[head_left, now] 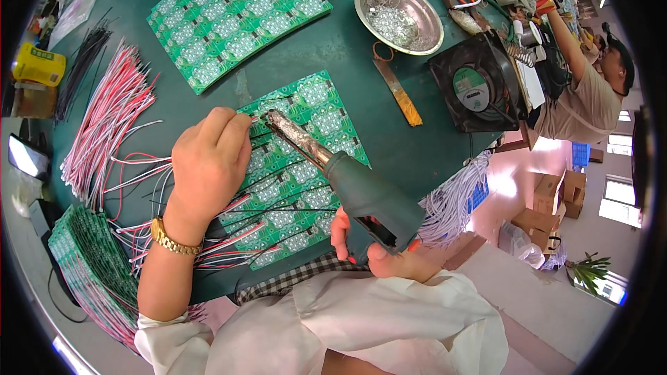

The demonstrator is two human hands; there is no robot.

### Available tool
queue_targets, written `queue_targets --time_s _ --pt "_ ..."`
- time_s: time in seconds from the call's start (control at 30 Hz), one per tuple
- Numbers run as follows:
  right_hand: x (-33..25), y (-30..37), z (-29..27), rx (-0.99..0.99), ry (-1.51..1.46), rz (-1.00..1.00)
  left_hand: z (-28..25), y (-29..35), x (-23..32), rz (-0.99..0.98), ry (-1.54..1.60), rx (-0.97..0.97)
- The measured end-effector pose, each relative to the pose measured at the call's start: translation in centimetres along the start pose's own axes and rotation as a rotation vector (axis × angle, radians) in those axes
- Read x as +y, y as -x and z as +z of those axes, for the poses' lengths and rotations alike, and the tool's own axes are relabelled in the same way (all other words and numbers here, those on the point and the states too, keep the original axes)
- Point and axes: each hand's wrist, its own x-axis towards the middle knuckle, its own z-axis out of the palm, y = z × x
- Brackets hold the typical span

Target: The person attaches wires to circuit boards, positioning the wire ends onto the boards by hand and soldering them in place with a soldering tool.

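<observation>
One twitch of the right grip (379,258), clasping the soldering gun (368,194), could burn the left grip (210,158), pinching wire (255,119)

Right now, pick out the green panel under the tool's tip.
The middle panel, by the left hand; the upper panel and lower-left stack lie clear of the tool.

The table (396,149) is dark green, the circuit-board sheet (330,121) brighter green with repeating whitish clusters. The gun-shaped tool (372,194) is dark grey-green, its barrel (299,140) silvery with brown stains. The wire bundle (114,121) mixes red and white. The watch (174,243) is gold, the sleeve (170,337) white, the cloth (299,278) black-and-white checked, the knife handle (408,107) yellow-orange
</observation>
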Motion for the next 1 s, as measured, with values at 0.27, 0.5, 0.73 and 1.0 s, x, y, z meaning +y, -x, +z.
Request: queue_targets --time_s 0.27,0.5,0.73,1.0 --pt "0.0 -0.5 -0.8 -0.109 0.064 0.059 0.1 0.1 0.1 0.018 -0.032 -0.012" --pt "0.0 -0.7 -0.7 -0.074 -0.036 -0.067 -0.1 0.4 0.6 -0.002 -0.097 -0.09" --pt "-0.1 -1.1 -0.8 -0.066 -0.149 -0.186 -0.1 0.4 0.6 -0.027 -0.082 -0.053" --pt "-0.4 -0.7 -0.4 -0.034 -0.105 -0.032 -0.2 0.3 0.8 -0.054 -0.059 -0.071"
